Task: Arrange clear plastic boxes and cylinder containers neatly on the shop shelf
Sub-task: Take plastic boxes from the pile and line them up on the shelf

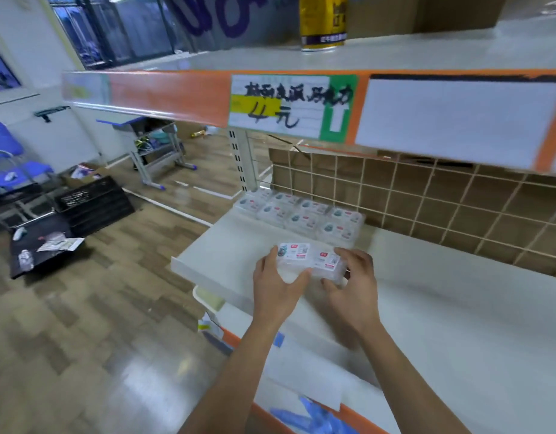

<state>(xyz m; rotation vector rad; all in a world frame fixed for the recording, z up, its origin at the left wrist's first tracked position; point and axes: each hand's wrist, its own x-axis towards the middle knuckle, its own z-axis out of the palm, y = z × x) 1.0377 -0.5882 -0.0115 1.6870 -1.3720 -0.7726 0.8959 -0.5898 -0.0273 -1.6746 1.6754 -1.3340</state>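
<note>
On the white middle shelf [442, 308] two clear plastic boxes [311, 260] with white and red labels lie side by side. My left hand [278, 286] grips the left box from its near left side. My right hand [353, 285] holds the right box at its near right corner. Behind them, at the shelf's back left, several more clear boxes [301, 214] stand in tidy rows against the wire grid.
An upper shelf with an orange price strip [289, 104] overhangs the work area; a yellow can [323, 21] stands on it. A wire grid back panel [442, 208] closes the rear. Left on the floor are black crates [93, 203], a desk and blue chairs.
</note>
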